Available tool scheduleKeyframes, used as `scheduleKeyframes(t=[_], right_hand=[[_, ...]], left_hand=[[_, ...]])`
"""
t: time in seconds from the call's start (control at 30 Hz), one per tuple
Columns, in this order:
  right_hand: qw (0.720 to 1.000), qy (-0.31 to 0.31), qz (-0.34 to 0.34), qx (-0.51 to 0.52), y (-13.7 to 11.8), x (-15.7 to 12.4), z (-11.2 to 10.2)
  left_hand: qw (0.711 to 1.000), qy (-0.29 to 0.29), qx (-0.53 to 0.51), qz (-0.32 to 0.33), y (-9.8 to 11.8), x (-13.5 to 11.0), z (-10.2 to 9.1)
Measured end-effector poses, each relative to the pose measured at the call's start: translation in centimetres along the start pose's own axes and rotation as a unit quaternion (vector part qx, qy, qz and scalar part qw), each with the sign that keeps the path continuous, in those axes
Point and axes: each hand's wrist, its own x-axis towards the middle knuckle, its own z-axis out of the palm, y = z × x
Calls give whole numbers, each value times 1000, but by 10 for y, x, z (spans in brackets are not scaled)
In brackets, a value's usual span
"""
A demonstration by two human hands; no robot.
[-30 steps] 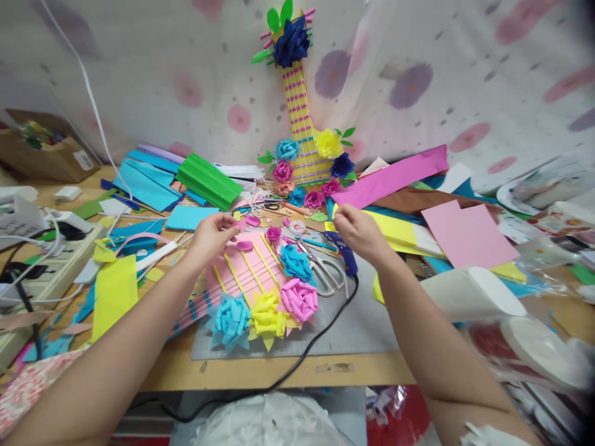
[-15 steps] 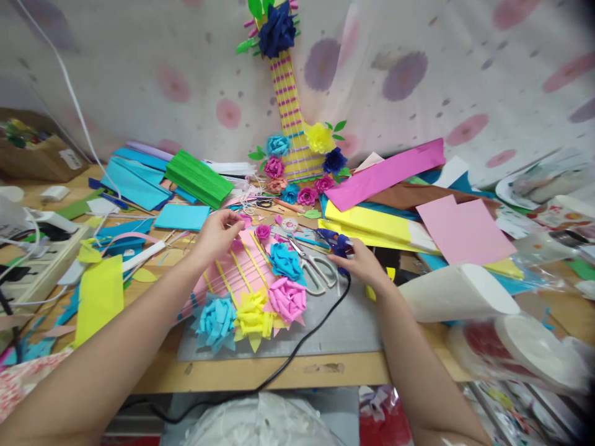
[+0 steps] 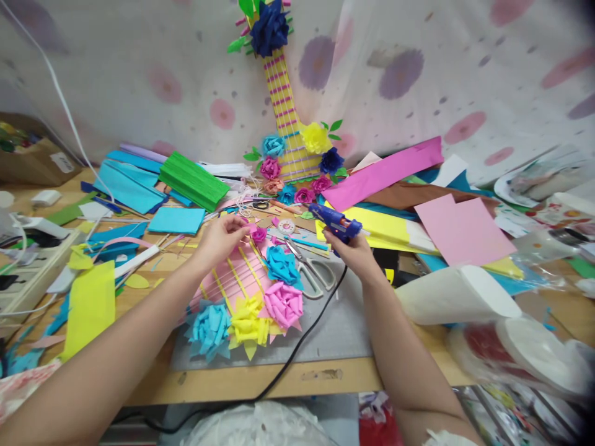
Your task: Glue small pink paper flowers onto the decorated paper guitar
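My right hand grips a blue hot glue gun, lifted above the mat with its nozzle pointing left and away from me. My left hand is pinched around what looks like a small pink paper piece, beside a small magenta paper rose. Below it lies a pink paper guitar body with yellow strips and thin strings. Blue, yellow and pink paper flowers sit along its edge. White-handled scissors rest to its right.
A yellow paper guitar with flowers leans upright at the back. Folded crepe paper, green and magenta, flanks it. The glue gun's black cord crosses the grey cutting mat. White rolls stand at right, a power strip at left.
My right hand has raised the glue gun from beside the scissors, and its body shows more fully. My left hand stays pinched near the magenta rose. The whole view has shifted slightly.
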Motion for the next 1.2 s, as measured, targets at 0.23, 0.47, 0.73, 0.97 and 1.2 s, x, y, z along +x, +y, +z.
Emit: scheduleKeyframes(t=[0.23,0.47,0.73,0.97,1.2], right_hand=[[986,-123,-77,82,-22,5,27],[987,-94,-46,121,-16,11,31],[988,-96,-49,108,-12,12,28],[992,-57,-24,114,-14,13,27],[992,-51,-26,110,-14,14,26]], left_hand=[[999,37,-15,-12,4,0,1],[975,-1,-179,-134,36,4,13],[971,-16,-202,-127,44,18,29],[986,68,-123,-93,33,27,7],[968,131,201,-76,14,43,-36]])
